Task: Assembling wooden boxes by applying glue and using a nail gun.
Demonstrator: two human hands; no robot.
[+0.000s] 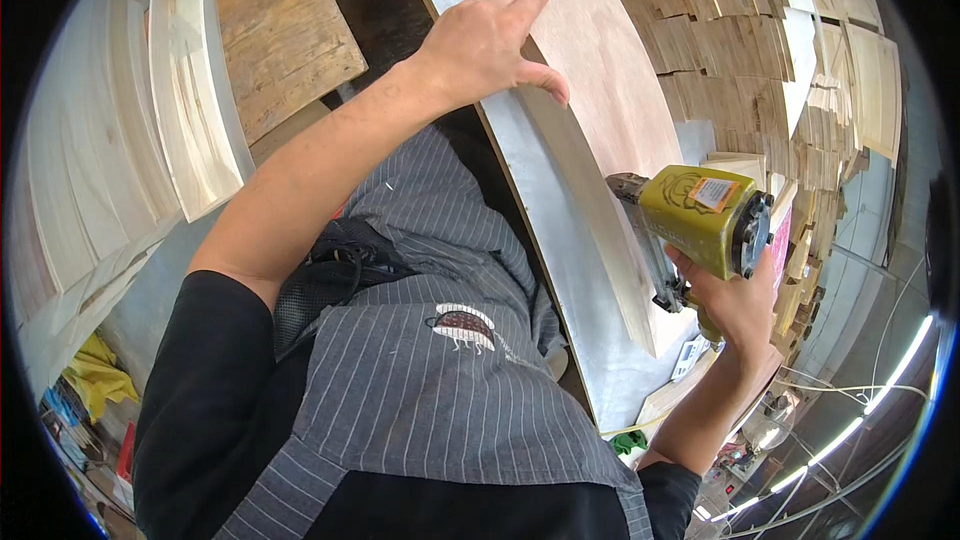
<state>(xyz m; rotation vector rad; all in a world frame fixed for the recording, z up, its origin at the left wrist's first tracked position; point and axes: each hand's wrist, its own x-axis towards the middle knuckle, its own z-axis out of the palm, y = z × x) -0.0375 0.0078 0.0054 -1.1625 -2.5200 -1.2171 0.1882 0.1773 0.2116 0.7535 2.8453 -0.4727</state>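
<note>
Left hand [482,45], thumb and fingers apart, rests on the box [612,85] (probably light, stiff; best held by edges); right hand [738,302] clamps the nail gun [692,230].

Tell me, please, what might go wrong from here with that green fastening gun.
The green fastening gun in the right hand has its nose close to the edge of the pale top panel, so a fastener might miss or split the narrow side board.
The left hand is bare and spread over the far end of the same piece; a slip could put it at risk.
</note>
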